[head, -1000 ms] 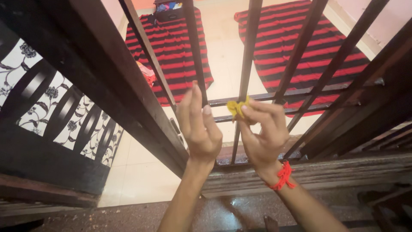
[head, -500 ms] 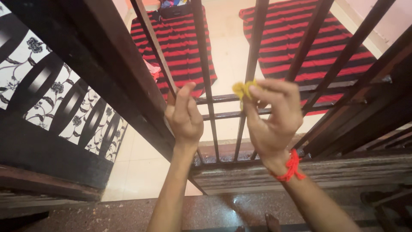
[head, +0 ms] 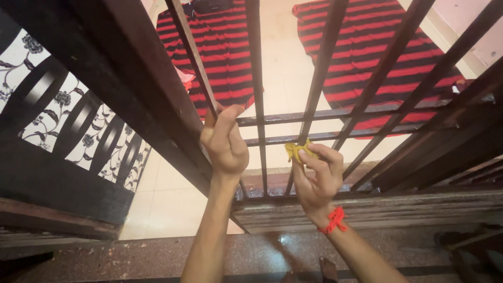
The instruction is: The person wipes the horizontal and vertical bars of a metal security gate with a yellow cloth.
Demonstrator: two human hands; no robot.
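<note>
A: How many of each thing do you see before you?

B: You face one dark metal grille (head: 319, 84) with upright bars and two crossbars. Beyond it, on the pale floor (head: 285, 57), lie two red-and-black striped mats (head: 222, 50), one far left and one far right. One dark bag (head: 209, 5) sits at the far end of the left mat. One panel with a black-and-white flower pattern (head: 63, 120) stands at the left. One red thread (head: 334, 220) circles your right wrist.

A: How are your hands posed?

B: Your left hand (head: 224, 139) is raised, fingers curled around a slanted upright bar (head: 191, 52), its grip closed on that bar. Your right hand (head: 317, 173) is raised lower and to the right, thumb and fingertips pinched shut on a small yellow scrap (head: 295, 151).

A: Where is the yellow scrap?

B: It sits at your right fingertips, against the grille just below the lower crossbar (head: 367, 133), beside an upright bar.

A: Any packages, labels or signs?

B: Coloured items show in the bag's top; their kind cannot be told.
</note>
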